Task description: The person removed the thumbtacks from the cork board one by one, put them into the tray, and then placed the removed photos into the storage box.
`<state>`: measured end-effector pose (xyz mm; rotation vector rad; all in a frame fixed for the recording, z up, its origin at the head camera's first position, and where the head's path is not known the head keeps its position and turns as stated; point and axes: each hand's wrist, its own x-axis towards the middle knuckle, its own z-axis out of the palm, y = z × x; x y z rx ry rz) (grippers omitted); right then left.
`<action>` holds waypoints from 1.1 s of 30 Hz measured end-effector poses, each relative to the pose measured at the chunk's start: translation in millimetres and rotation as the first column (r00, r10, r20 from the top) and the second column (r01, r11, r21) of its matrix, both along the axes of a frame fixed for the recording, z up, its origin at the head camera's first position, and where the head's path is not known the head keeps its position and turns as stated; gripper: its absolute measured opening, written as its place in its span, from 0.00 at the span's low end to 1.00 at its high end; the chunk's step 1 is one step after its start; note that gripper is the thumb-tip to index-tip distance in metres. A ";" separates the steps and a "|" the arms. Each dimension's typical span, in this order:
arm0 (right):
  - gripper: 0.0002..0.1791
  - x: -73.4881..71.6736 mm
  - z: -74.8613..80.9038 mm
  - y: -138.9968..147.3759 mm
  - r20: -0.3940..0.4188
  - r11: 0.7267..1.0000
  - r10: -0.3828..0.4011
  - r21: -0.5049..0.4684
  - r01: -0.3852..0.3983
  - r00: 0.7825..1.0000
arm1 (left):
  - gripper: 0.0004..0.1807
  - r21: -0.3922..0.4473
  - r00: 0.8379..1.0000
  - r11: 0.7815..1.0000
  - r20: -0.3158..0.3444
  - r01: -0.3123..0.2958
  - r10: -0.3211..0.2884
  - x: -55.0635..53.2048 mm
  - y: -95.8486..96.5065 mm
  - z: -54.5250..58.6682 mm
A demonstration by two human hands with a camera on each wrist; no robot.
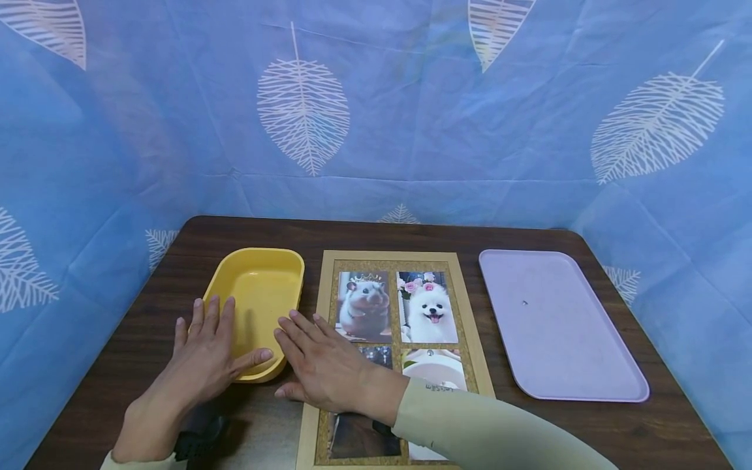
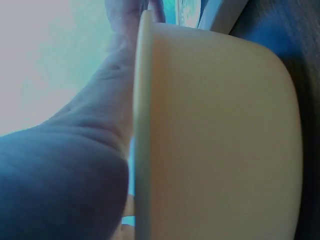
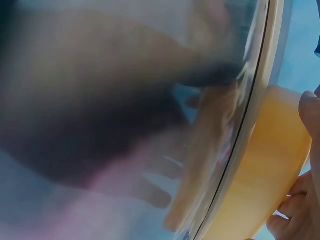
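A yellow plastic tray with raised walls stands on the left of the table, nothing inside it. My left hand lies over its near left rim, fingers extended forward and thumb pointing across the near end. From the other side, my right hand reaches over a picture frame, straight fingertips right at the tray's right rim. The tray's outer wall fills much of the left wrist view. In the right wrist view, the frame's glossy face reflects the right hand, with the tray beyond its edge.
The tan-bordered frame holds several animal photos, among them a hamster and a white dog; my right forearm covers the lower ones. A flat lavender tray lies at the right of the dark wooden table. Blue leaf-patterned cloth hangs behind.
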<state>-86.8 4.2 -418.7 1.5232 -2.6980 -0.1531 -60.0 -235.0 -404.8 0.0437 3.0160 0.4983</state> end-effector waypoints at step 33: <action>0.39 -80.9 0.0 138.0 0.064 0.930 -0.243 -0.267 0.252 0.968 | 0.35 -0.103 0.934 0.929 0.008 0.356 -0.357 -125.1 109.5 45.6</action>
